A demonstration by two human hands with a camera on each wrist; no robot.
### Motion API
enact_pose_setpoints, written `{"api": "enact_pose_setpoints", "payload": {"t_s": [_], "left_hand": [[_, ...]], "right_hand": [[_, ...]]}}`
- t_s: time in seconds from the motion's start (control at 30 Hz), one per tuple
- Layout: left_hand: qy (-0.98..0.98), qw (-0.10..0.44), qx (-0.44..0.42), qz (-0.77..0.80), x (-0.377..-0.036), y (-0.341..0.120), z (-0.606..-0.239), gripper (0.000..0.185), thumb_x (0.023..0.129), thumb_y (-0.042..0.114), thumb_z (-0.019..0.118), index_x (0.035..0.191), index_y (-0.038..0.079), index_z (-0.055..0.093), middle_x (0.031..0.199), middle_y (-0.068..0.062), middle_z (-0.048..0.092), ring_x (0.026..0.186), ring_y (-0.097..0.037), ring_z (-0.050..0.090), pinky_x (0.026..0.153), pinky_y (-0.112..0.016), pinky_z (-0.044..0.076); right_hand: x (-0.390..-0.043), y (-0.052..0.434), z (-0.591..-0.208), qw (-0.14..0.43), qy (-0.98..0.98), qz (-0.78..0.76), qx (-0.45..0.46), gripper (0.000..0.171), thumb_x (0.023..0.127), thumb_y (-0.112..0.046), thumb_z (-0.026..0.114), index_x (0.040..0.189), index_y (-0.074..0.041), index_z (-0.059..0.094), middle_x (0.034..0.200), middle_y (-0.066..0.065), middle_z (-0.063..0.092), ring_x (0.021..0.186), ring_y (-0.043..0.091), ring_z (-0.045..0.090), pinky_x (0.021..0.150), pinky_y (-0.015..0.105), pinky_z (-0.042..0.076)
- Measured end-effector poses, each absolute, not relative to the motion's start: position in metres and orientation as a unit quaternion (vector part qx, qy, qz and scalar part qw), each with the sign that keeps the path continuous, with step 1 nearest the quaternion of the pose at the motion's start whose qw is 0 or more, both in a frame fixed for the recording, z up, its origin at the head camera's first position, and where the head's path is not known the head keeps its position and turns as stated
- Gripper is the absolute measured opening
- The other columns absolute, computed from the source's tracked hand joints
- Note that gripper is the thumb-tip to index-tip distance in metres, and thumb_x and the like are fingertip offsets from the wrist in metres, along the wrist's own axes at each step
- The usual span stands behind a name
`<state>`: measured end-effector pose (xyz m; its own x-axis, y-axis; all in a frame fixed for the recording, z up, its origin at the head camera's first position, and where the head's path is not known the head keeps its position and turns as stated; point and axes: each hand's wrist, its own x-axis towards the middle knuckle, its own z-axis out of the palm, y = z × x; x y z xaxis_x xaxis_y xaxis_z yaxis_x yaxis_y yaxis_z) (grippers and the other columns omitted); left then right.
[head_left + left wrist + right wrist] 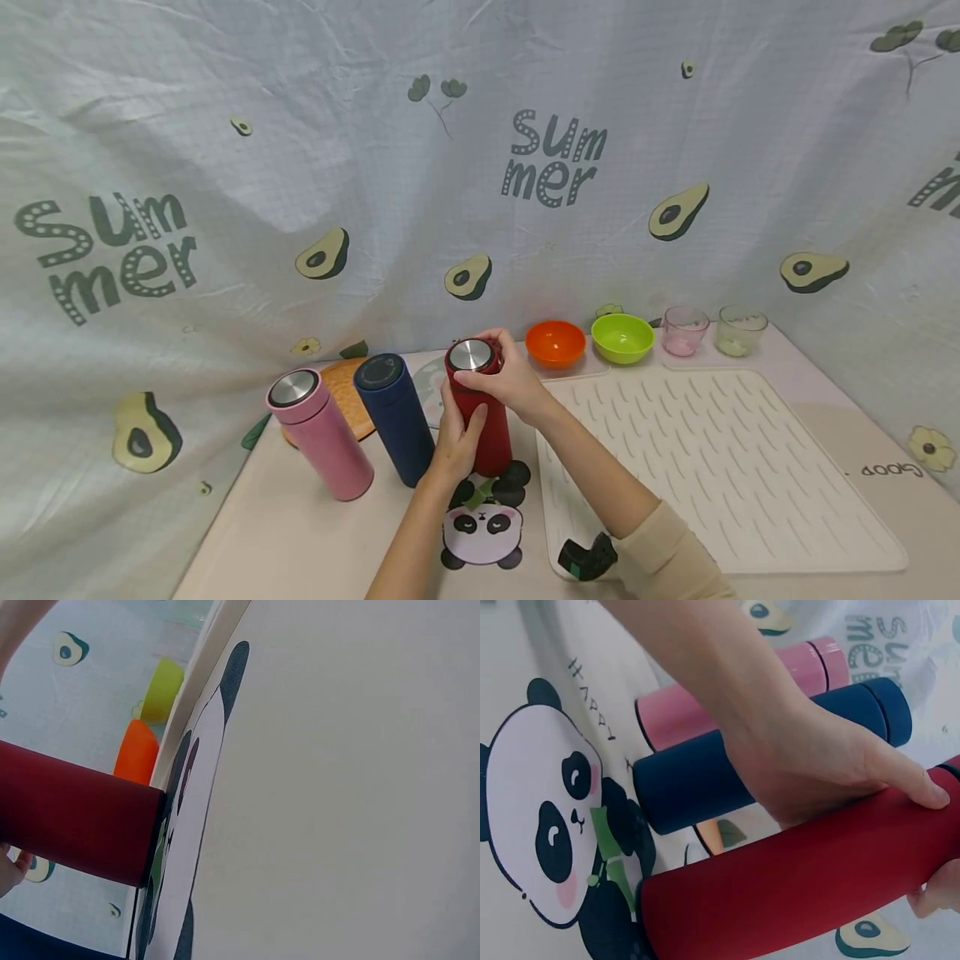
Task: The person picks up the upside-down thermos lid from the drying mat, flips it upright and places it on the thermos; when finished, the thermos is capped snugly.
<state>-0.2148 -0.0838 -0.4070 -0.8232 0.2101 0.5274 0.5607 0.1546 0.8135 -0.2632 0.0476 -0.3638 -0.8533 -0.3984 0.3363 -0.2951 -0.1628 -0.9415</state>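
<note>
Avocado cloth behind, panda mat below | my left hand (pixel 456 440) grips red flask (pixel 483 421) body; right hand (pixel 504 377) curls round lid (pixel 471 354) | step: unscrewing, I judge; next: steady twist

- We note a pink flask (pixel 318 433) and a navy flask (pixel 396 417) standing side by side at the left of the table.
- Behind them lies a round wooden board (pixel 348 396).
- A panda mat (pixel 482 533) sits at the near edge.
- A white ribbed drying mat (pixel 705 467) covers the right half.
- Along the back we see an orange bowl (pixel 555 343), a green bowl (pixel 622 337), a pink cup (pixel 684 330) and a clear cup (pixel 741 330).
- An avocado-print "Summer" cloth (pixel 480 167) hangs as backdrop.
</note>
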Motion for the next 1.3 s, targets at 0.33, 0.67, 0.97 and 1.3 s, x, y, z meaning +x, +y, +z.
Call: {"api": "enact_pose_setpoints", "payload": {"t_s": [0.33,0.67,0.97,1.3], "left_hand": [[-0.747,0.161,-0.265,-0.589,-0.2146,-0.0842,-0.4073,0.060,0.092,0.002,0.044,0.138,-0.001,0.006,0.127,-0.024,0.042,0.111,-0.035,0.048,0.091,-0.046,0.043],[-0.746,0.155,-0.265,-0.591,-0.2138,-0.0849,-0.4066,0.060,0.091,0.000,0.042,0.138,-0.002,0.005,0.126,-0.025,0.042,0.112,-0.036,0.048,0.091,-0.047,0.042],[-0.750,0.151,-0.260,-0.589,-0.2140,-0.0842,-0.4069,0.057,0.091,0.000,0.041,0.136,-0.002,0.006,0.126,-0.024,0.041,0.112,-0.036,0.048,0.091,-0.049,0.042],[-0.753,0.134,-0.255,-0.592,-0.2132,-0.0833,-0.4047,0.059,0.092,0.001,0.041,0.138,-0.001,0.003,0.130,-0.026,0.038,0.115,-0.037,0.046,0.093,-0.050,0.040]], "right_hand": [[-0.2622,0.0460,-0.3665,0.021,0.645,-0.715,-0.269,0.054,0.080,-0.016,0.067,0.124,-0.002,0.039,0.118,0.017,0.050,0.104,0.026,0.052,0.088,0.037,0.046],[-0.2590,0.0469,-0.3642,0.048,0.619,-0.728,-0.290,0.057,0.085,-0.015,0.056,0.135,-0.001,0.034,0.125,0.020,0.046,0.109,0.027,0.048,0.095,0.040,0.040],[-0.2597,0.0479,-0.3652,0.051,0.626,-0.719,-0.298,0.057,0.086,-0.017,0.053,0.137,-0.002,0.030,0.129,0.021,0.042,0.113,0.028,0.045,0.096,0.040,0.038],[-0.2609,0.0457,-0.3658,0.028,0.647,-0.715,-0.263,0.057,0.081,-0.014,0.066,0.128,-0.005,0.035,0.120,0.014,0.047,0.106,0.024,0.050,0.089,0.034,0.045]]}}
